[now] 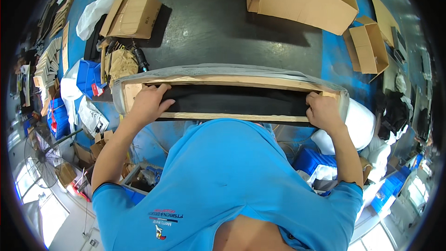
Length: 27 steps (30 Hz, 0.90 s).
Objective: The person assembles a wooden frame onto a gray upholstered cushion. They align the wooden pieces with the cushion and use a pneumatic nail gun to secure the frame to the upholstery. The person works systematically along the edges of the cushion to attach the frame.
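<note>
A long wooden frame [241, 116] lies in front of my body, with grey fabric [218, 69] wrapped round its far side and both ends. Black cloth [237, 99] lines the hollow inside. At the left end my left hand [151, 103] grips the frame, its fingers bent over the inner corner and the thumb lying over the black cloth. My right hand [324, 110] holds the opposite end, fingers curled into the corner. The fingertips of both hands are partly hidden inside the frame.
Beyond the frame spreads a dark worktable [200, 28]. On it stand a closed carton [134, 16] and a large open carton [297, 2]; a smaller open box [367, 49] is at the right. Tools and a tan pouch [121, 65] lie left, near blue bins [88, 79]. A standing fan [42, 157] is lower left.
</note>
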Each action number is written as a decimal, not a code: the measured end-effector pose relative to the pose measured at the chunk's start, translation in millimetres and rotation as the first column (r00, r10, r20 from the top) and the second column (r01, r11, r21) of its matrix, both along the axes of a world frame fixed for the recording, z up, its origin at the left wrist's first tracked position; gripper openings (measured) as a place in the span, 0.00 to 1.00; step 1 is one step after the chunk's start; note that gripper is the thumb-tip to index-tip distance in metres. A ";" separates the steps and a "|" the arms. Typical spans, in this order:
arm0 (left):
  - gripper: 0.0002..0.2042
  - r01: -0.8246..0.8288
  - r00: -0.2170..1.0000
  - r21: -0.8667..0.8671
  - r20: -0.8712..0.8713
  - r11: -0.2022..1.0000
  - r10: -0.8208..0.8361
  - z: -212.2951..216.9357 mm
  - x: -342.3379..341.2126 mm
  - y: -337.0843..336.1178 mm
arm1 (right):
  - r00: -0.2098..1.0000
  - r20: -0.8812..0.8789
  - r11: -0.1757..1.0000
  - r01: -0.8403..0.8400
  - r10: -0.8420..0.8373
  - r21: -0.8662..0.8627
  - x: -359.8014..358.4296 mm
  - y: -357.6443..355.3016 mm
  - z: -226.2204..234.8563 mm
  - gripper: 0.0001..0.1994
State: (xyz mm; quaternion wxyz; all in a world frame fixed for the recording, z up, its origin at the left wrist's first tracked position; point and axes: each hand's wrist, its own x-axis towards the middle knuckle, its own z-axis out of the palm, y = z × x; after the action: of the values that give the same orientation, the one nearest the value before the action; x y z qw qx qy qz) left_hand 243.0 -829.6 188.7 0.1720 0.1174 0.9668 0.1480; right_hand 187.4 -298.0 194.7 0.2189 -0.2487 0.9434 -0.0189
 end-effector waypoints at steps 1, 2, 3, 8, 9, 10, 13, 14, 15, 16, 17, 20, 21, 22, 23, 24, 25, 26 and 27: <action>0.13 -0.051 0.998 0.019 0.023 0.999 0.051 -7.3 1.3 -3.6 | 0.998 0.054 0.999 0.018 -0.020 0.035 -3.0 -3.6 4.0 0.09; 0.14 -0.099 0.994 0.041 0.046 0.994 0.098 -15.5 2.0 -7.7 | 0.999 0.046 0.999 0.020 -0.018 -0.033 -2.7 -5.2 5.2 0.09; 0.14 -0.147 0.987 0.063 0.070 0.987 0.142 -20.8 2.6 -11.0 | 0.999 0.038 0.995 0.021 -0.017 -0.101 -1.9 -6.3 6.3 0.09; 0.12 -0.172 0.942 -0.182 0.257 0.968 0.216 -11.0 -14.7 9.8 | 0.998 0.025 0.971 0.059 -0.055 -0.232 -0.3 11.4 -9.5 0.09; 0.11 -0.205 0.900 -0.214 0.342 0.955 0.270 -7.3 -18.5 15.1 | 0.998 0.021 0.973 0.062 -0.058 -0.221 0.6 11.4 -9.9 0.09; 0.10 -0.207 0.912 -0.158 0.327 0.966 0.249 -6.7 -17.9 13.8 | 0.998 0.019 0.975 0.065 -0.062 -0.213 0.8 10.1 -10.2 0.08; 0.07 -0.139 0.972 -0.022 0.187 0.990 0.141 -4.6 -12.4 -1.7 | 0.994 -0.087 0.985 0.043 -0.058 -0.165 4.6 11.6 -11.7 0.07; 0.06 -0.072 0.994 -0.009 0.086 0.997 0.072 -2.4 -4.9 -11.7 | 0.990 -0.133 0.989 0.034 -0.054 -0.147 8.9 12.8 -12.7 0.07; 0.05 -0.004 1.000 -0.002 -0.017 1.000 0.004 0.1 0.9 -21.7 | 0.983 -0.180 0.988 0.015 -0.043 -0.157 11.5 14.5 -11.4 0.07; 0.04 0.081 0.994 -0.007 -0.070 0.997 -0.081 0.3 5.0 -30.4 | 0.973 -0.228 0.987 -0.009 -0.028 -0.161 12.0 16.7 -8.0 0.06; 0.05 0.145 0.979 -0.052 -0.140 0.988 -0.151 1.2 6.3 -40.6 | 0.961 -0.275 0.986 -0.032 -0.014 -0.164 12.3 17.7 -6.1 0.06; 0.08 0.311 0.899 -0.221 -0.246 0.924 -0.362 3.4 7.0 -50.0 | 0.916 -0.401 0.995 -0.011 -0.032 -0.104 14.3 12.2 -10.8 0.05; 0.08 0.312 0.920 -0.234 -0.168 0.921 -0.354 2.5 5.6 -45.9 | 0.923 -0.384 0.996 -0.042 0.010 -0.074 9.7 9.6 -10.5 0.05; 0.08 0.316 0.935 -0.241 -0.086 0.918 -0.344 5.3 3.7 -37.1 | 0.931 -0.362 0.997 -0.072 0.052 -0.042 5.0 7.8 -8.0 0.05; 0.09 0.322 0.943 -0.248 -0.003 0.914 -0.333 8.1 1.8 -30.5 | 0.936 -0.339 0.995 -0.102 0.093 -0.010 2.2 5.9 -6.6 0.06; 0.11 0.275 0.959 -0.184 -0.021 0.944 -0.284 11.5 1.6 -26.0 | 0.943 -0.314 0.990 -0.133 0.112 -0.047 2.1 4.0 -6.9 0.06; 0.12 0.232 0.970 -0.117 -0.040 0.966 -0.238 14.3 -0.5 -21.2 | 0.947 -0.294 0.984 -0.158 0.128 -0.081 2.3 3.0 -6.4 0.06; 0.14 0.189 0.980 -0.048 -0.055 0.981 -0.191 14.5 -3.3 -18.2 | 0.951 -0.274 0.977 -0.181 0.144 -0.115 3.2 1.6 -5.3 0.06; 0.14 0.231 0.971 -0.081 -0.034 0.969 -0.235 12.2 -7.4 -16.6 | 0.976 -0.198 0.991 -0.110 0.092 -0.080 4.6 -1.3 -3.3 0.06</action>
State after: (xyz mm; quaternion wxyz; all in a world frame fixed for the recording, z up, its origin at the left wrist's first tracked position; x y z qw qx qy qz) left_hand 235.6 -846.2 200.9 0.1714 0.2267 0.9548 0.0871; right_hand 192.0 -299.3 191.4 0.1153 -0.3068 0.9444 -0.0264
